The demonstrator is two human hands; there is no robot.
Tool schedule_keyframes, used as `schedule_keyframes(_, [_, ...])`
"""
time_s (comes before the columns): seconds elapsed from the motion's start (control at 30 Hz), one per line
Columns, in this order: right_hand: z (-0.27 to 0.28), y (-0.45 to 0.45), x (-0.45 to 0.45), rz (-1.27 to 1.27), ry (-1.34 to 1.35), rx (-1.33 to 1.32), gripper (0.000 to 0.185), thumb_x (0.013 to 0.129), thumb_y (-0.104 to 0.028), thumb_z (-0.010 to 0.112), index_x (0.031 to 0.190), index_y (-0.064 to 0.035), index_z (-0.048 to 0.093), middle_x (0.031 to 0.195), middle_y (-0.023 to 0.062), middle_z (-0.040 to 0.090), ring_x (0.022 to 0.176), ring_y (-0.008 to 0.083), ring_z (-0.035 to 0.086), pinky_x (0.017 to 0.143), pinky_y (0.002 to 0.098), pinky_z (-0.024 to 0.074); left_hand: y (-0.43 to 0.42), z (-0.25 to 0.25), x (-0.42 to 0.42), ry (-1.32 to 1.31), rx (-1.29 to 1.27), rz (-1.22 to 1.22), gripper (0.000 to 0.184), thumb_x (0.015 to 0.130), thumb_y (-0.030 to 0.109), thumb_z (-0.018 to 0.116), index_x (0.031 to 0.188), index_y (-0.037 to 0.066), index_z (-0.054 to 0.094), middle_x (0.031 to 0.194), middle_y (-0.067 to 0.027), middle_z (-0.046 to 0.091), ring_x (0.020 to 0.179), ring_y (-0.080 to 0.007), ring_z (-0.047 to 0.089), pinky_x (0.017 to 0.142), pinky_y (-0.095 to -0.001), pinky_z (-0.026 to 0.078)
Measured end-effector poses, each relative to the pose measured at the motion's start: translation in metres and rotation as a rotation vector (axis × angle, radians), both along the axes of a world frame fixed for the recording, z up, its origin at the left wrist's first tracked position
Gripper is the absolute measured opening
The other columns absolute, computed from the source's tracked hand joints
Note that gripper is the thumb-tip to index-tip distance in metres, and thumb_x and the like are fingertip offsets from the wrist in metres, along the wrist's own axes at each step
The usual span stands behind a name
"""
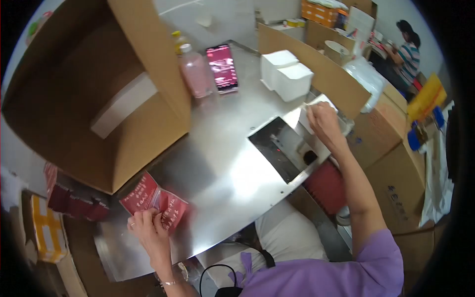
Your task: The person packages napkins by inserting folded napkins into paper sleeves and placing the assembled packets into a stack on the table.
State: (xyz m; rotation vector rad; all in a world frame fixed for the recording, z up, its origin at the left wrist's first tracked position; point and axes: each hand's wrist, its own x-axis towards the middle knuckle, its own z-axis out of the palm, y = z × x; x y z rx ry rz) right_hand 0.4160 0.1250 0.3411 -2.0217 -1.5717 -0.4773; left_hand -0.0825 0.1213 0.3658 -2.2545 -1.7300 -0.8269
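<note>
My left hand (148,235) is closed on the lower edge of a folded red card (173,205) printed with white writing, at the front left of the metal table. At the table's right side my right hand (326,123) has its fingers curled together over a white item (305,119). What exactly those fingers pinch is hidden. Close to the right wrist lies a rectangular opening (282,148) in the tabletop. White boxes (287,74) stand just beyond the right hand.
A large open carton (173,99) with a white strip inside stands at the left. Behind it are a pink bottle (195,74) and a lit phone (222,68). More red cartons (74,198) lie at the left edge. Cardboard boxes (396,183) crowd the right; another person (408,54) sits far back.
</note>
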Motion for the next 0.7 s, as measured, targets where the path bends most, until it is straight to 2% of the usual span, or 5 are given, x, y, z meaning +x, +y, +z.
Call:
schedule_keyframes(0.13, [0.010,-0.007,-0.001,0.063,0.116,-0.024,0.021,0.089,-0.013,0.057,0.082,0.0035,0.067,0.086,0.0243,0.066,0.089,0.0407,0.063,0.081,0.0512,0.0493,-0.017,-0.016,0.076,-0.129,-0.146,-0.471,0.012,0.081,-0.002,0.067,0.090,0.004,0.063,0.087,-0.0140,0.056,0.090,-0.0344,0.053,0.082,-0.0429,0.042])
schedule_keyframes(0.3, [-0.005,-0.018,0.013,0.070,0.189,0.142,0.032,0.081,-0.004,0.055,0.108,0.0006,0.071,0.104,0.0231,0.069,0.099,0.0404,0.065,0.093,0.0454,0.0501,-0.021,-0.053,0.113,-0.264,-0.238,-0.546,0.015,0.084,-0.001,0.067,0.097,0.002,0.060,0.092,-0.0164,0.056,0.093,-0.0366,0.053,0.080,-0.0447,0.043])
schedule_keyframes(0.5, [-0.028,-0.056,-0.145,0.682,-0.257,0.065,0.034,0.088,-0.007,0.059,0.120,0.0019,0.062,0.128,0.0218,0.060,0.114,0.0434,0.060,0.099,0.0574,0.0470,-0.024,-0.048,0.140,-0.178,-0.211,-0.704,0.052,0.072,0.017,0.077,0.119,0.000,0.061,0.135,-0.0265,0.049,0.121,-0.0438,0.050,0.089,-0.0453,0.045])
schedule_keyframes(0.57, [-0.024,-0.095,-0.195,1.005,-0.175,0.128,0.033,0.082,-0.024,0.061,0.109,-0.0064,0.065,0.102,0.0118,0.060,0.102,0.0314,0.063,0.101,0.0669,0.0424,-0.021,-0.045,0.119,-0.031,-0.256,-0.552,0.069,0.065,0.027,0.082,0.125,0.001,0.059,0.143,-0.0270,0.044,0.127,-0.0445,0.046,0.091,-0.0525,0.041])
schedule_keyframes(0.7, [-0.020,-0.022,-0.185,0.681,-0.070,-0.290,0.024,0.076,-0.015,0.065,0.095,0.0004,0.064,0.085,0.0146,0.061,0.087,0.0298,0.065,0.107,0.0711,0.0283,-0.036,-0.043,0.155,-0.088,-0.155,-0.382,0.088,0.059,0.037,0.085,0.134,0.004,0.053,0.152,-0.0298,0.035,0.138,-0.0503,0.033,0.101,-0.0613,0.031])
